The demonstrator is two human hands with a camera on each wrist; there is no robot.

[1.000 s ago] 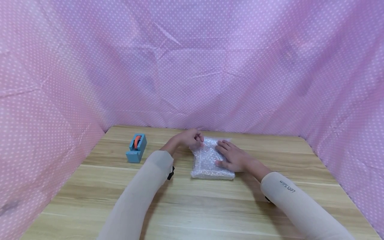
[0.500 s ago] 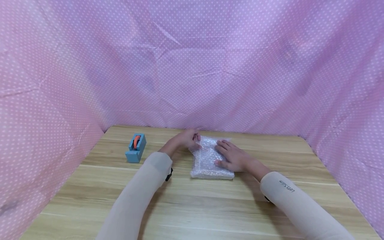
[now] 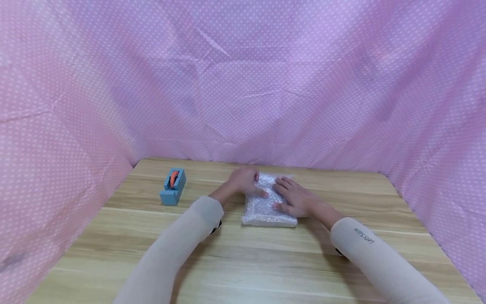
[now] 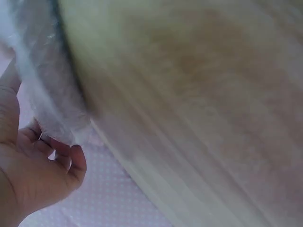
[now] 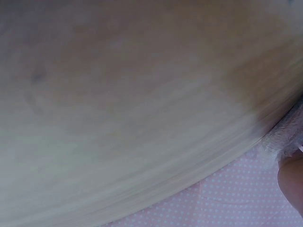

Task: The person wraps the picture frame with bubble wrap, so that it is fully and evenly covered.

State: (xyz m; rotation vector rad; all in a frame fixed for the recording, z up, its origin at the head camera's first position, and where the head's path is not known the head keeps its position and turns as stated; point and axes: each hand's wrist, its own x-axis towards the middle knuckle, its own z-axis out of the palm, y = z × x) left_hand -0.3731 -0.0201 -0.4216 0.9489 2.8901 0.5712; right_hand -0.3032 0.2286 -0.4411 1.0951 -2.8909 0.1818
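A flat, box-shaped package in clear bubble wrap [image 3: 262,215] lies on the wooden table, towards the back. My left hand [image 3: 244,181] is at its far left corner, thumb stretched over the top. In the left wrist view, the fingers of the left hand [image 4: 42,170] curl around the edge of the wrapped package [image 4: 47,71]. My right hand [image 3: 296,200] rests flat on the package's right side, fingers spread and pointing away from me. Only a bit of the right hand [image 5: 291,182] and a corner of the bubble wrap [image 5: 284,135] show in the right wrist view.
A blue tape dispenser [image 3: 172,188] with an orange roll stands on the table [image 3: 235,270], left of the package. Pink dotted cloth [image 3: 243,105] hangs close behind the table's far edge and along both sides.
My left hand has turned over the package's far left corner, its thumb sliding right onto the top. Before, its fingers were pinched together at that corner. The right hand has stayed put.
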